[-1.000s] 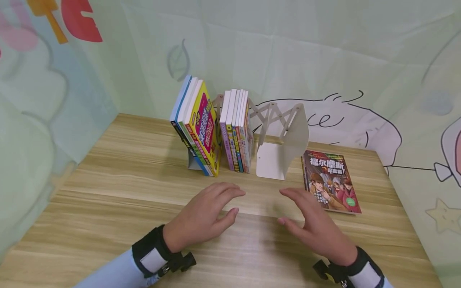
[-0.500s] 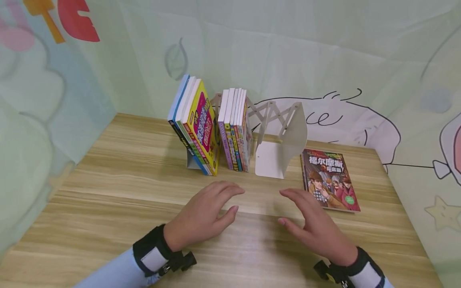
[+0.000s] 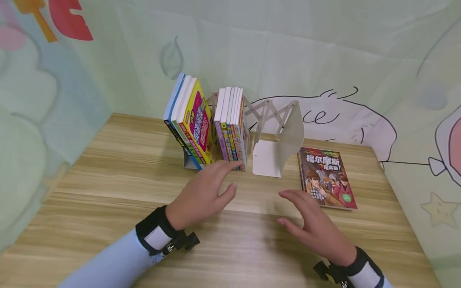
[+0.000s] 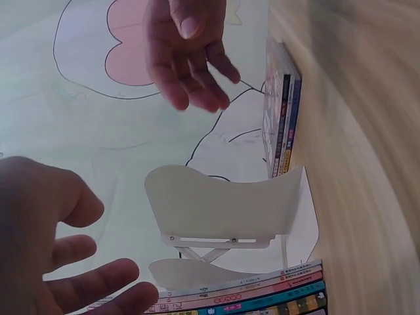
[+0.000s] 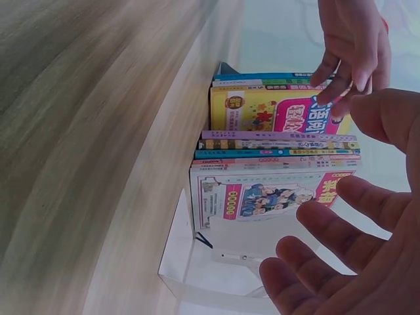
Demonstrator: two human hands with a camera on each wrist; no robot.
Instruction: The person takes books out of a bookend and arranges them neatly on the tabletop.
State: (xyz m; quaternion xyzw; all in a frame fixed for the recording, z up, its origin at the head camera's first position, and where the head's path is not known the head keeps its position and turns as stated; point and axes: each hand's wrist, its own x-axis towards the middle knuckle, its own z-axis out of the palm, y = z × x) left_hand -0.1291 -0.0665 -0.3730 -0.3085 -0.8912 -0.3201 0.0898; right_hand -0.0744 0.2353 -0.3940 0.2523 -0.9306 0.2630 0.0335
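My left hand [image 3: 203,192] hovers in front of the upright books, fingers loosely bent and holding nothing; in the head view it overlaps their lower ends. Taller books with a yellow cover [image 3: 198,124] lean at the left of an expandable white bookend [image 3: 268,158]. Beside them stands a group of thinner books [image 3: 230,120], whose spines [image 5: 275,154] also show in the right wrist view. My right hand [image 3: 313,224] is held over the table, relaxed, thumb and fingers apart with nothing between them. Just beyond it, books with a dark illustrated cover [image 3: 325,180] lie flat in a small stack.
The wooden table [image 3: 119,192] meets a printed fabric wall [image 3: 230,48] at the back and both sides. The bookend's right section [image 3: 293,132] stands between the thin books and the flat stack.
My left hand has moved forward toward the upright books. The right hand stays about where it was. The head view has shifted slightly, and the books have not moved.
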